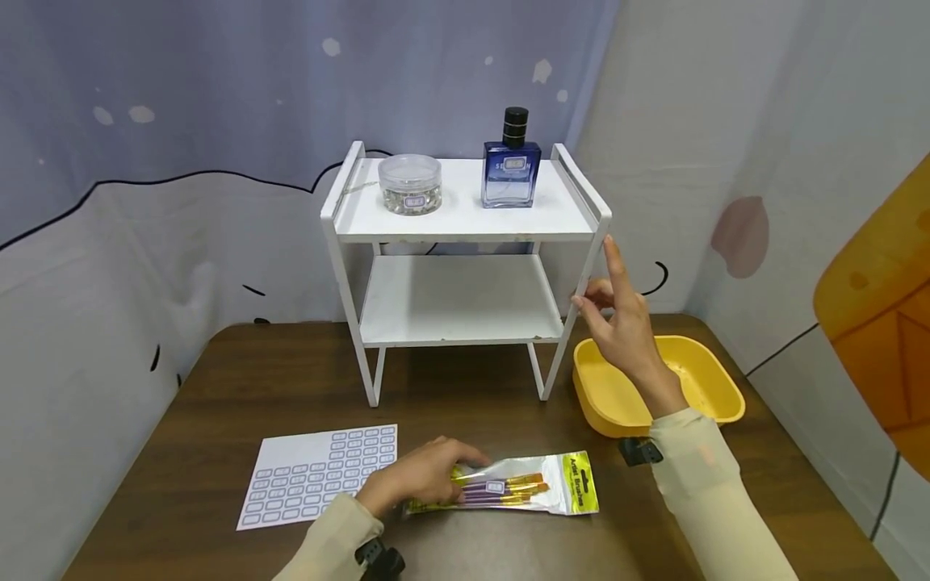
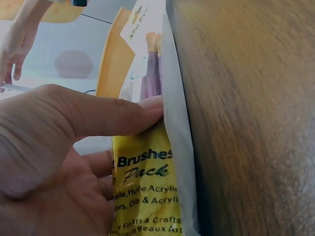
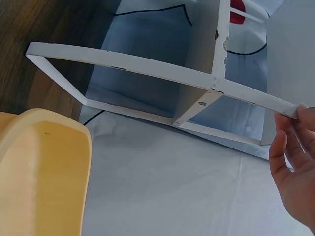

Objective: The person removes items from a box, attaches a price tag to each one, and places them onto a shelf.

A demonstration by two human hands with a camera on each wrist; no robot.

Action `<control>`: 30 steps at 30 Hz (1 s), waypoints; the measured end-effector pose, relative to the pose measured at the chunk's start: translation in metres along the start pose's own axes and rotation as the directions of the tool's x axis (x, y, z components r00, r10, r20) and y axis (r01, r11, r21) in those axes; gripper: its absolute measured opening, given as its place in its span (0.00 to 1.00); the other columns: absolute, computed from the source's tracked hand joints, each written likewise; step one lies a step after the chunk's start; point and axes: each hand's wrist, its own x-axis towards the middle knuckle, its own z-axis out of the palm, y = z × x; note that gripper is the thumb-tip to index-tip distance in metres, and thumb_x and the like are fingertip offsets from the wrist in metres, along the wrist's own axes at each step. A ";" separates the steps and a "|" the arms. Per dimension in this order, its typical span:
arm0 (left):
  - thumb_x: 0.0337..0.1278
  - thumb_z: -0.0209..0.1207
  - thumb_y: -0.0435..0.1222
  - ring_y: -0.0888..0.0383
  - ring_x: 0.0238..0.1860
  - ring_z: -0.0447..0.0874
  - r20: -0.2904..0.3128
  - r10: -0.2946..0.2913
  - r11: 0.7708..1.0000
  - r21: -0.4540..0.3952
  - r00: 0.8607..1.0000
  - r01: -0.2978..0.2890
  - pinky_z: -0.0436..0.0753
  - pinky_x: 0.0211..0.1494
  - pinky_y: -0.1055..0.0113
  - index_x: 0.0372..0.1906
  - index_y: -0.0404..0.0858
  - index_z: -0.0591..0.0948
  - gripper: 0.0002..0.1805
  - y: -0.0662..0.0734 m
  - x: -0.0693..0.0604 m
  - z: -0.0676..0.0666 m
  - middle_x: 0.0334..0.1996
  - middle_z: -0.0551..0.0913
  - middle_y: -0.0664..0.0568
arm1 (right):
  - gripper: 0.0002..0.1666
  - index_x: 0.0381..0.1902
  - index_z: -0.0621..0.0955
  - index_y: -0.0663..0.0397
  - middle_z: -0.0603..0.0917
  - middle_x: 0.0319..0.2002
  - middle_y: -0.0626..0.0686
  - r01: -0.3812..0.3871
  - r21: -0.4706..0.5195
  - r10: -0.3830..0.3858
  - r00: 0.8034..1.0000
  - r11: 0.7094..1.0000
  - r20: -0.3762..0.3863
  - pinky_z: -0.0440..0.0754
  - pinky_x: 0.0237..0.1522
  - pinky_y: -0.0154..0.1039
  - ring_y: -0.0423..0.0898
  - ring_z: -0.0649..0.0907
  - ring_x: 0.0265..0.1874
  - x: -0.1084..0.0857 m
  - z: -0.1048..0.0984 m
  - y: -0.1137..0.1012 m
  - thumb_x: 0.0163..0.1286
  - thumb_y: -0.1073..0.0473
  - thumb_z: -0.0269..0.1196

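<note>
My left hand (image 1: pixel 429 474) holds a clear packet of artist brushes (image 1: pixel 526 486) flat on the table. In the left wrist view, its thumb presses the front of the packet (image 2: pixel 142 182), and the other fingers sit partly hidden at the side. The brushes have purple handles, and a small label is on the packet. Farther back, my right hand (image 1: pixel 626 329) grips the right front post of a white two-tier shelf (image 1: pixel 458 294), index finger pointing up along it. The right wrist view shows the fingers (image 3: pixel 283 145) around the shelf frame (image 3: pixel 147 71).
On the shelf top stand a clear lidded jar (image 1: pixel 410 186) and a blue perfume bottle (image 1: pixel 511 173), both labelled. A sheet of blue-bordered labels (image 1: pixel 320 472) lies left of the packet. To the right, a yellow basin (image 1: pixel 697 363) stands under my right forearm. Fabric hangs behind.
</note>
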 end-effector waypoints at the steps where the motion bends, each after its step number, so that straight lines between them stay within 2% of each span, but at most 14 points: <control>1: 0.42 0.71 0.25 0.58 0.54 0.83 -0.003 0.002 1.000 0.006 1.000 -0.002 0.82 0.55 0.65 0.57 0.44 0.84 0.30 0.000 0.000 0.000 0.54 0.86 0.54 | 0.54 0.80 0.51 0.52 0.82 0.26 0.60 0.000 -0.001 0.000 1.000 1.000 -0.001 0.75 0.40 0.17 0.51 0.81 0.24 0.000 0.000 0.000 0.64 0.76 0.64; 7: 0.43 0.71 0.25 0.58 0.54 0.83 -0.019 0.035 0.998 0.043 0.999 -0.034 0.82 0.56 0.63 0.56 0.45 0.84 0.29 0.001 0.000 -0.003 0.54 0.87 0.55 | 0.53 0.80 0.51 0.53 0.82 0.26 0.60 -0.013 -0.002 0.013 1.000 1.000 0.002 0.75 0.40 0.17 0.50 0.80 0.25 0.001 -0.001 -0.002 0.63 0.76 0.64; 9: 0.44 0.70 0.25 0.58 0.55 0.83 -0.020 0.046 0.998 0.032 0.999 -0.046 0.81 0.57 0.63 0.56 0.45 0.84 0.29 0.001 0.000 -0.003 0.54 0.86 0.55 | 0.53 0.80 0.52 0.54 0.82 0.26 0.60 -0.020 -0.003 0.020 1.000 1.000 0.002 0.75 0.40 0.17 0.50 0.80 0.25 0.001 -0.001 -0.002 0.63 0.76 0.64; 14: 0.47 0.67 0.22 0.64 0.45 0.80 -0.019 0.054 0.997 -0.056 0.998 -0.055 0.79 0.48 0.71 0.57 0.45 0.84 0.29 -0.002 -0.002 -0.004 0.56 0.86 0.55 | 0.53 0.79 0.52 0.55 0.82 0.26 0.59 -0.031 -0.001 0.031 1.000 1.000 0.003 0.75 0.39 0.18 0.48 0.80 0.25 0.000 -0.001 -0.001 0.63 0.76 0.64; 17: 0.49 0.65 0.22 0.64 0.44 0.78 -0.020 0.056 0.996 -0.069 0.998 -0.057 0.78 0.46 0.70 0.57 0.45 0.84 0.29 -0.003 -0.003 -0.008 0.56 0.85 0.54 | 0.53 0.79 0.52 0.55 0.82 0.26 0.60 -0.031 -0.002 0.031 1.000 1.000 0.002 0.75 0.38 0.18 0.48 0.80 0.25 0.000 -0.001 -0.001 0.63 0.76 0.64; 22: 0.50 0.65 0.23 0.58 0.54 0.81 -0.006 0.071 0.997 -0.030 0.997 -0.071 0.80 0.57 0.61 0.57 0.46 0.85 0.27 0.001 -0.006 -0.023 0.56 0.85 0.54 | 0.53 0.79 0.52 0.55 0.82 0.26 0.60 -0.033 -0.003 0.033 0.999 0.999 0.000 0.75 0.38 0.18 0.48 0.79 0.25 0.001 -0.001 -0.002 0.63 0.76 0.64; 27: 0.52 0.63 0.21 0.60 0.47 0.80 0.009 0.106 0.992 -0.065 0.994 -0.106 0.79 0.51 0.66 0.56 0.43 0.85 0.26 0.005 -0.012 -0.044 0.56 0.86 0.51 | 0.53 0.79 0.52 0.55 0.83 0.26 0.60 -0.047 -0.002 0.047 0.999 0.999 0.006 0.74 0.37 0.19 0.47 0.79 0.25 0.001 -0.002 -0.003 0.63 0.76 0.65; 30: 0.52 0.62 0.21 0.59 0.50 0.81 -0.001 0.146 0.987 -0.065 0.989 -0.145 0.80 0.54 0.67 0.56 0.41 0.84 0.25 0.007 -0.016 -0.058 0.56 0.85 0.49 | 0.53 0.79 0.52 0.55 0.83 0.27 0.60 -0.048 0.000 0.048 0.999 0.999 0.007 0.74 0.37 0.19 0.48 0.79 0.25 0.001 -0.001 -0.003 0.63 0.76 0.65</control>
